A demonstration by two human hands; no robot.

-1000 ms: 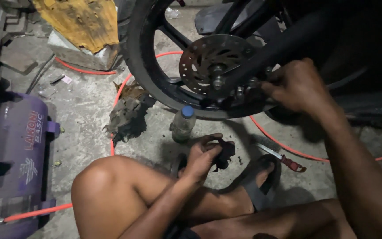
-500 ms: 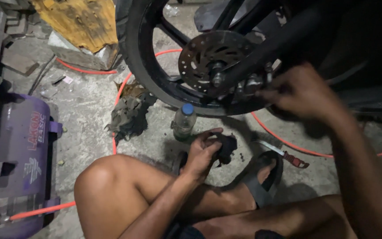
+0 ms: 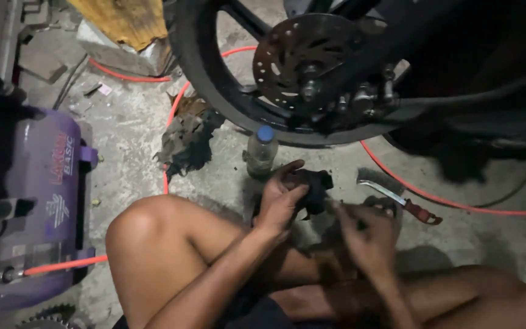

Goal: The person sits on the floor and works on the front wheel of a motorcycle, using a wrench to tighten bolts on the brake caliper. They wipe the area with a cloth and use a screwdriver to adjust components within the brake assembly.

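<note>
Two hands work low in the middle of the frame. The left hand (image 3: 281,198) is curled around one dark, blocky metal part (image 3: 315,189), thumb on top and fingers wrapped beneath, wrist bent upward from a forearm that rises from the bottom centre. The right hand (image 3: 366,234) sits just right of and below that part, blurred, fingers half bent toward it; whether it grips anything cannot be told. The part lies in the centre, above the person's two bare legs: one raised knee (image 3: 147,237) at lower left, the other leg along the bottom right.

Just right of the hands lies one wire brush with a red handle (image 3: 400,198) on the concrete floor (image 3: 129,134). Above the hands stands one clear plastic bottle with a blue cap (image 3: 261,152). Left of it is one heap of dirty rags (image 3: 184,140). One motorcycle wheel (image 3: 214,79) with one drilled brake disc (image 3: 302,61) fills the top. One red hose (image 3: 458,204) loops across the floor. One purple compressor tank (image 3: 44,195) stands at left
</note>
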